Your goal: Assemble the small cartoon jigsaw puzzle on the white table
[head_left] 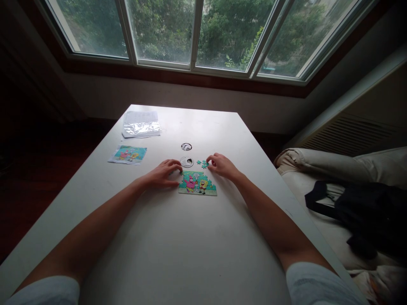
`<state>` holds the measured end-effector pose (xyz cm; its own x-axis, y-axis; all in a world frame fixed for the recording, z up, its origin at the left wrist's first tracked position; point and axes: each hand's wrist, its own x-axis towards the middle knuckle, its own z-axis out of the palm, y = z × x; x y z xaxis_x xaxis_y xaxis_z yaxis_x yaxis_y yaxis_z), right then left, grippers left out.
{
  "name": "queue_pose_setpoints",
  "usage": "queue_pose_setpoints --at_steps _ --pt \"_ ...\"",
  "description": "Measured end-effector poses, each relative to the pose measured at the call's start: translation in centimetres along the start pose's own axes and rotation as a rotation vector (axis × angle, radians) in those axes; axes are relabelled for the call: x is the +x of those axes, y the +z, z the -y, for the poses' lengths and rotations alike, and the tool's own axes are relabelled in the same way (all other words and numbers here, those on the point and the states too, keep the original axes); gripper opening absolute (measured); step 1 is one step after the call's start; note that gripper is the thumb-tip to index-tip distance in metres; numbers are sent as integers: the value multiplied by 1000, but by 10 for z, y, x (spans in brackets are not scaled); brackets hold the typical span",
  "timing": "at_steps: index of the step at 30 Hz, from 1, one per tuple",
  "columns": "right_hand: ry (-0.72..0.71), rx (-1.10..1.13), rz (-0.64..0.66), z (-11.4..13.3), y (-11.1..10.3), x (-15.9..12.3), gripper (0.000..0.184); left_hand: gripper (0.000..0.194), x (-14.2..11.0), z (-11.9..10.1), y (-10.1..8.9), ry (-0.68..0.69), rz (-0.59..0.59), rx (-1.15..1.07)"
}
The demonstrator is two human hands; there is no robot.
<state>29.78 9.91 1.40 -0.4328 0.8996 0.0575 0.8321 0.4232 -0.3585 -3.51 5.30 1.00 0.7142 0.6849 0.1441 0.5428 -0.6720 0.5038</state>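
Jigsaw puzzle (197,185), between the hands (163,173), just beside the left

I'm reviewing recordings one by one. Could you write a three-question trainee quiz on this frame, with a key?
1. Which grip is nearest the loose teal pieces?
2. True or false: the jigsaw is filled in right up to its upper-right corner.
3. In the view, where does the picture sheet lie?
(a) to the left of the jigsaw
(b) to the right of the jigsaw
(c) underneath the jigsaw

Key:
1. The right grip; the left grip is by the jigsaw's left edge.
2. False; that corner is stepped, with a gap.
3. a
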Motion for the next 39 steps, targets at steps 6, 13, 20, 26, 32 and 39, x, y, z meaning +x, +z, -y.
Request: queue_pose_setpoints --at_steps 6,13,20,26,32,39 --pt "-21 18 15 -4 0 2 22 49 0 -3 -2 -1 -1 -5" --pt "-37 157 81 -13 2 6 27 49 0 -3 -2 5 8 1" --pt "-45 489 40 -13 6 8 23 50 0 -2 -1 -8 9 18" --pt "-61 656 -44 31 18 3 25 55 2 1 6 -23 -1 42" --pt "-179 626 -75 86 37 -12 9 62 2 3 11 -16 -39 41" --pt "-234 610 -73 96 50 -14 6 58 3 1 10 -11 -48 43"
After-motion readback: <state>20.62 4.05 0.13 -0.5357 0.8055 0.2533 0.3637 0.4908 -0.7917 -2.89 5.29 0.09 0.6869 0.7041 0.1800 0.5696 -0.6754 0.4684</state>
